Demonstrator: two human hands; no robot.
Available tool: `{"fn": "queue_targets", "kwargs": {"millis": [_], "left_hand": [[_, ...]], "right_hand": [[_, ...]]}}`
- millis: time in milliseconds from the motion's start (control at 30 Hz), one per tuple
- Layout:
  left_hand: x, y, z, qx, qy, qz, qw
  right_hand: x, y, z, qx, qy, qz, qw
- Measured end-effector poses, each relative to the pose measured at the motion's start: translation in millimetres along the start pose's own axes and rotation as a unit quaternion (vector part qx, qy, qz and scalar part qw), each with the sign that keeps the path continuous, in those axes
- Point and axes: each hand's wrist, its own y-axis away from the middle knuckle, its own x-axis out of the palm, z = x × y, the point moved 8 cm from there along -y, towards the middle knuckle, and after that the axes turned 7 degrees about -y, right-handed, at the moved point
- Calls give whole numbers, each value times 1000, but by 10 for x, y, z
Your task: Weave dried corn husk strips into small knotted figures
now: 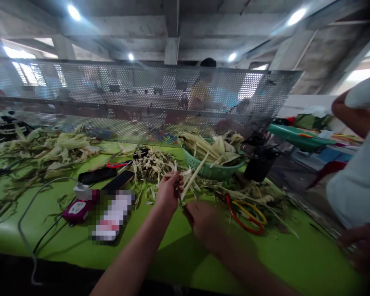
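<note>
My left hand [169, 191] is closed, its fingers pinched around a narrow strip of corn husk [179, 199] that hangs below them. Just to the right and lower, my right hand [202, 220] is blurred; its fingers look bent together at the strip's lower end, and what they grip is unclear. Beyond my left hand lies a heap of pale shredded husk pieces [156, 164]. A green plastic basket [214, 170] full of dry corn husks [218, 150] stands behind my hands. Scissors with red and yellow handles [249, 224] lie to the right of my right hand.
On the green tabletop [64, 242] at left are phones [113, 216], a purple power block [77, 211] with a white charger, cables and a husk pile [61, 144]. A perforated metal screen [135, 102] runs behind. A person in a light shirt [354, 181] is at right.
</note>
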Motion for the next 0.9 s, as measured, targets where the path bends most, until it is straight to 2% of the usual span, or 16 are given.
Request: {"fn": "queue_targets", "kwargs": {"millis": [100,167,233,300,367,433,500,600,733,900], "left_hand": [[-68,-52,-111,27,-59,7,998],[-123,-53,-147,34,-108,18,993],[-174,-39,-146,31,-148,19,988],[-199,-25,-130,30,-183,15,983],[-186,-20,-92,30,-221,18,975],[-147,-22,-27,27,-256,35,966],[-115,-27,39,27,-285,54,957],[-112,-35,107,31,-317,61,946],[-135,-31,143,33,-338,45,939],[-143,-4,135,35,-339,34,940]], "right_hand": [[-35,11,64,-70,-86,99,989],[-244,-114,-68,-36,-149,72,986],[-459,-306,-306,29,-202,5,979],[-565,-486,-570,97,-247,-59,962],[-498,-620,-776,147,-297,-75,941],[-325,-687,-910,184,-353,-58,915],[-158,-688,-983,209,-404,-39,889],[-40,-621,-1034,224,-449,-42,864],[-15,-531,-1041,225,-478,-46,848],[-30,-507,-1000,215,-486,-36,846]]}}
